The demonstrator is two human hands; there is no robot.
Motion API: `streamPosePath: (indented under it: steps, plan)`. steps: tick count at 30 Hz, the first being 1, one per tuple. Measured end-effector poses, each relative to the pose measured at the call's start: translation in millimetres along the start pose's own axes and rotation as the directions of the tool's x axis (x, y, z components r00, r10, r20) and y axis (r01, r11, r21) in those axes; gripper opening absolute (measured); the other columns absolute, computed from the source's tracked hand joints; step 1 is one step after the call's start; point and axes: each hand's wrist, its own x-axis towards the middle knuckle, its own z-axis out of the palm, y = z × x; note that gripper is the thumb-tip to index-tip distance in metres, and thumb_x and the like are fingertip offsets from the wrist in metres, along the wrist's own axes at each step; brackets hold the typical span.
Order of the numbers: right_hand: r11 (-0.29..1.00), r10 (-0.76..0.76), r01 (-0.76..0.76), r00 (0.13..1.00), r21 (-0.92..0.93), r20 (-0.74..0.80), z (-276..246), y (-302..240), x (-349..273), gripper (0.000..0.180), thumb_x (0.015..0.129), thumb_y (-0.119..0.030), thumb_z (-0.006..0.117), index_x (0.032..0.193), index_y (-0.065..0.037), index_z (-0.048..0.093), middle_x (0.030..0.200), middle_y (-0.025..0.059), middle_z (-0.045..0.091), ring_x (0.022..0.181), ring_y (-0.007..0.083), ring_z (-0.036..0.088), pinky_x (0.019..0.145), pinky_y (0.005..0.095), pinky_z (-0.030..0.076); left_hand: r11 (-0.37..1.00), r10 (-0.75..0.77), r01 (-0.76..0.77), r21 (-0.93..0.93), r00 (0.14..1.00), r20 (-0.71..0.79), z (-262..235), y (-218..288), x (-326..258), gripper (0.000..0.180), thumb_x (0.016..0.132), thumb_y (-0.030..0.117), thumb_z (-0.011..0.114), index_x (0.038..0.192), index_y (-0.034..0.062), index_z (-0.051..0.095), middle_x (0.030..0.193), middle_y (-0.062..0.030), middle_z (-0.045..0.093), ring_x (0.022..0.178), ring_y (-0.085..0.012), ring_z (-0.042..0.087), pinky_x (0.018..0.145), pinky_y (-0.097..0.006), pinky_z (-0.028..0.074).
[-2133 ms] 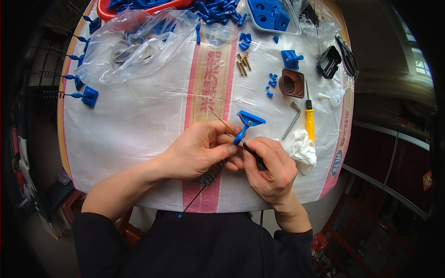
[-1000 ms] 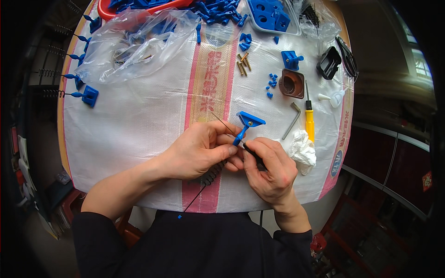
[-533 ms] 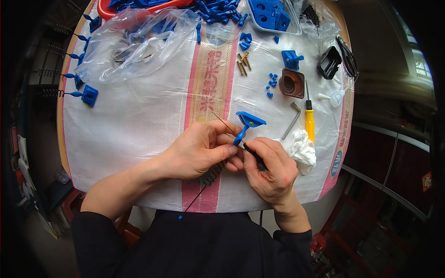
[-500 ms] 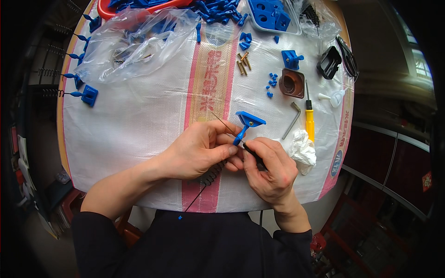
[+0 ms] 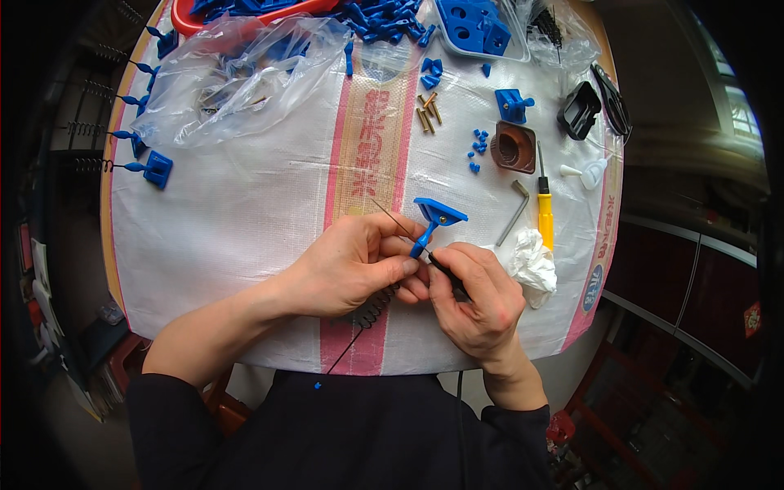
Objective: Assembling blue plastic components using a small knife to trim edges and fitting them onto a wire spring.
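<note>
My left hand (image 5: 339, 265) is closed on a blue plastic fitting (image 5: 424, 239) whose narrow stem ends in a flat, angled base with a brass-coloured screw. From beneath that hand runs a black coiled wire (image 5: 371, 317), reaching down past the table's near edge to a small blue tip (image 5: 318, 385). In my right hand (image 5: 482, 302) is a black-handled tool (image 5: 447, 272), pinched close against the lower end of the stem. A thin metal rod (image 5: 394, 218) slants up and left by the stem; where it joins the tool is partly hidden by fingers.
Blue fittings with coiled wires (image 5: 157, 169) line the left edge. A clear plastic bag (image 5: 237, 82) lies by a red basin (image 5: 269, 15). To the right are brass screws (image 5: 428, 113), a brown cup (image 5: 514, 149), a hex key (image 5: 514, 214), a yellow screwdriver (image 5: 545, 216) and crumpled tissue (image 5: 533, 265).
The blue fitting's base has shifted very slightly left and down. Both hands keep practically the same place and grip.
</note>
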Motion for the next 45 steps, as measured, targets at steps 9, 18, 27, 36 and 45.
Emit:
streamPosePath:
  steps: [9,18,27,36,45]
  plan:
    - [1.000,0.006,-0.006,1.000,0.011,0.003,-1.1,0.0,0.4,0.024,0.072,0.004,0.074,0.094,0.000,0.066,0.087,0.0113,0.066,0.068,0.0235,0.067,0.056,0.0313,0.054,1.000,-0.002,0.002,0.003,1.000,-0.012,1.1,1.1,-0.6,0.034,0.096,0.000,0.054,0.127,-0.0085,0.041,0.104,-0.0205,0.065,0.094,-0.0241,0.069,0.082,-0.032,0.059]
    - [1.000,0.001,-0.001,1.000,0.006,0.019,-0.8,0.7,-1.9,0.025,0.072,0.004,0.074,0.095,0.000,0.066,0.087,0.0109,0.065,0.067,0.0233,0.067,0.055,0.0314,0.053,0.999,0.003,-0.003,0.032,1.000,-0.006,0.8,1.0,-1.2,0.034,0.097,0.000,0.051,0.128,-0.0100,0.040,0.103,-0.0180,0.065,0.093,-0.0214,0.069,0.080,-0.029,0.059]
    - [1.000,0.007,-0.007,1.000,0.003,0.000,-1.7,-0.1,1.3,0.024,0.071,0.004,0.074,0.094,0.000,0.067,0.086,0.0106,0.065,0.067,0.0233,0.066,0.055,0.0316,0.053,1.000,0.005,-0.005,0.017,1.000,-0.022,2.1,0.3,-1.1,0.035,0.097,-0.001,0.051,0.129,-0.0112,0.040,0.102,-0.0176,0.066,0.092,-0.0206,0.069,0.079,-0.028,0.059]
    - [1.000,0.005,-0.005,0.999,0.018,0.043,-4.9,-0.5,-1.4,0.026,0.071,0.007,0.072,0.095,0.000,0.067,0.088,0.0122,0.066,0.071,0.0220,0.068,0.059,0.0296,0.055,0.996,-0.036,0.037,0.083,0.999,-0.011,3.1,7.7,-1.6,0.036,0.097,0.002,0.053,0.128,-0.0092,0.040,0.105,-0.0217,0.066,0.095,-0.0241,0.069,0.081,-0.031,0.059]
    - [0.999,0.052,-0.052,0.999,-0.002,0.009,-6.9,-1.5,-1.2,0.025,0.072,0.008,0.070,0.095,0.000,0.066,0.088,0.0132,0.066,0.072,0.0220,0.068,0.061,0.0295,0.056,1.000,-0.017,0.017,-0.012,1.000,0.000,0.4,2.9,-1.2,0.033,0.099,0.001,0.049,0.129,-0.0068,0.040,0.107,-0.0222,0.065,0.096,-0.0271,0.069,0.083,-0.035,0.060]
